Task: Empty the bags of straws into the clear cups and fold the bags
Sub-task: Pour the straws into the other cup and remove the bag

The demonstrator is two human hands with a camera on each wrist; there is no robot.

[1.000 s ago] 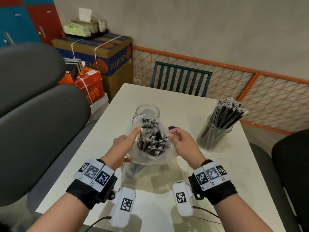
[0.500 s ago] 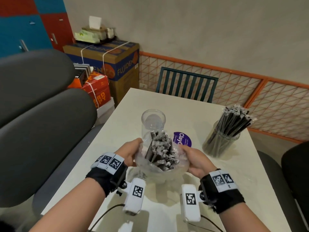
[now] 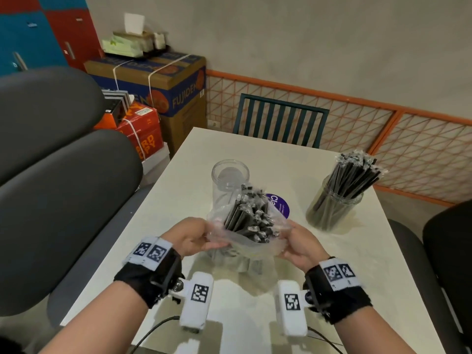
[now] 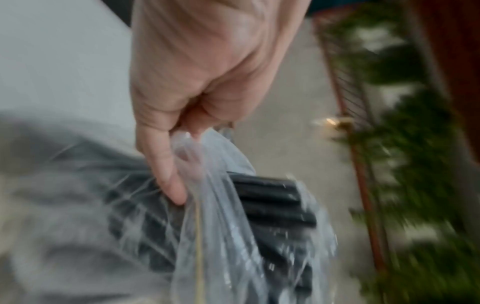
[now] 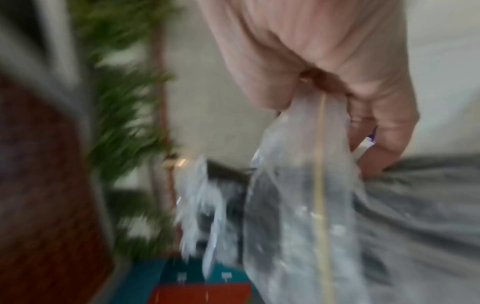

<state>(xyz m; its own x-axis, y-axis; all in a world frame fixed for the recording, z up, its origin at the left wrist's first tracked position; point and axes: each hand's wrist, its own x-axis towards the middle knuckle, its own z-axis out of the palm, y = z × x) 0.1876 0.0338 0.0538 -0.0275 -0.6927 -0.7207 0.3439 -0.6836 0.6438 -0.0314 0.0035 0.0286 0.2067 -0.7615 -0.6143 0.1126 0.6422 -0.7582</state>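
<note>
A clear plastic bag (image 3: 251, 245) full of wrapped black straws (image 3: 251, 217) hangs above the white table (image 3: 339, 254), its mouth open towards the far side. My left hand (image 3: 190, 236) pinches the bag's left edge; my right hand (image 3: 301, 245) grips its right edge. In the left wrist view the left hand (image 4: 182, 131) bunches the bag (image 4: 233, 236) over the straws (image 4: 270, 197). The right wrist view is blurred: the right hand (image 5: 345, 98) holds the bag (image 5: 306, 205). An empty clear cup (image 3: 228, 183) stands just beyond the bag. A second clear cup (image 3: 332, 213), at the right, holds black straws.
A purple round sticker (image 3: 279, 204) lies on the table behind the bag. A teal chair (image 3: 279, 121) stands at the far edge, a dark padded chair (image 3: 58, 200) at the left, another (image 3: 447, 251) at the right. Cardboard boxes (image 3: 158, 85) are stacked beyond the left corner.
Both hands slid from the bag's opening down to its sides, pulling the rim down. The straws now stick out and lean towards the empty cup. My head view moved nearer.
</note>
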